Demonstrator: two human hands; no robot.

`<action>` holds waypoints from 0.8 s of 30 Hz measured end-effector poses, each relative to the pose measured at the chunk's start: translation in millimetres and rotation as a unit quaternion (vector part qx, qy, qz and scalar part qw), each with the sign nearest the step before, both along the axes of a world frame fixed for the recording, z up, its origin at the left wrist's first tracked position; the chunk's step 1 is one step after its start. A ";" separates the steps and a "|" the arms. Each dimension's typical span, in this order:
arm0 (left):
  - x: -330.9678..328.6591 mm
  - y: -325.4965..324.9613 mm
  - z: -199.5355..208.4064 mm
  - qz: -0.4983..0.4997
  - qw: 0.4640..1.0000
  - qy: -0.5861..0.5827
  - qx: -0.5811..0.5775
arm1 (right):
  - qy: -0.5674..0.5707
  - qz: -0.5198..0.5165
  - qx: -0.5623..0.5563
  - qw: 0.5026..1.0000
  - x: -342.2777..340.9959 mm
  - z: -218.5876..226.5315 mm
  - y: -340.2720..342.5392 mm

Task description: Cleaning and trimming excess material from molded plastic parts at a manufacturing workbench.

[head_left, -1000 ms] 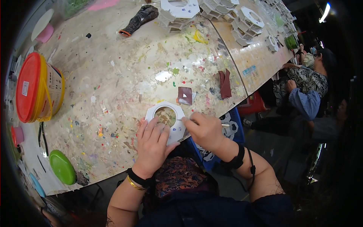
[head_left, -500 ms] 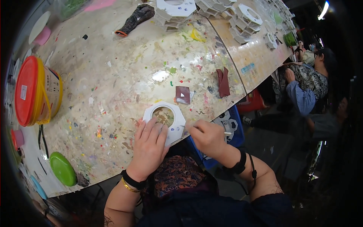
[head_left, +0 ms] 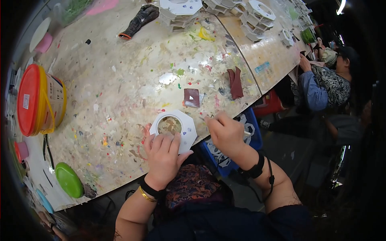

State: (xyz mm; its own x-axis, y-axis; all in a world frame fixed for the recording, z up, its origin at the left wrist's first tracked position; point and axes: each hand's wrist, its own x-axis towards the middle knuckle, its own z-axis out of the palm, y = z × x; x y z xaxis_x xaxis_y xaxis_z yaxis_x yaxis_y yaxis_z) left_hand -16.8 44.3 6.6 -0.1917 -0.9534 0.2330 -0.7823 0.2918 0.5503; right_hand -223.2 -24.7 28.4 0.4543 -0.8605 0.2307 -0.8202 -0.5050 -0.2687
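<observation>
A white octagonal plate (head_left: 187,135) with a large round hole and small bluish-purple marks lies at the table's near edge. Across its near-left side are the fingers of my left hand (head_left: 164,154), tips at the hole's rim and thumb against the near edge, holding it. To the right, my right hand (head_left: 226,134) is closed in a pinch round a thin tool (head_left: 246,133) with a pale handle end poking out behind. The tool's tip is too small to make out. It stands apart from the plate. Beyond the plate lies a brown sandpaper square (head_left: 191,98) bearing a small white triangle.
A folded brown strip (head_left: 235,83) lies farther right. A red-lidded bucket (head_left: 32,100) and a green lid (head_left: 68,179) are at left. Beyond are a dark glove (head_left: 138,21) and stacked white frames (head_left: 179,18). A blue crate (head_left: 254,138) holds white parts below the edge. Another person (head_left: 327,82) sits right.
My right hand has moved a little away from the plate's right edge. My left hand has shifted slightly, its thumb now stretched out along the near edge. The view has shifted slightly.
</observation>
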 end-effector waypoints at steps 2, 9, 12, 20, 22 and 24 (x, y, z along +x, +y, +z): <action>-5.4 3.1 -7.2 0.047 0.998 0.009 -0.032 | -0.011 0.031 0.011 0.999 3.1 5.1 17.9; -9.0 4.4 -14.2 0.051 0.997 0.023 -0.049 | 0.008 0.053 0.006 0.999 4.2 2.4 20.2; -8.1 6.4 -14.3 0.045 0.999 0.012 -0.024 | -0.001 0.092 0.005 0.996 10.8 5.7 33.4; -9.3 6.2 -16.3 0.053 0.998 0.019 -0.039 | 0.014 0.072 -0.003 0.997 12.2 2.1 34.2; -8.5 6.3 -15.7 0.052 0.998 0.023 -0.038 | 0.012 0.075 -0.001 0.997 11.0 1.9 33.7; -8.3 6.1 -14.7 0.051 0.998 0.027 -0.037 | 0.024 0.066 -0.009 0.998 9.7 2.9 28.3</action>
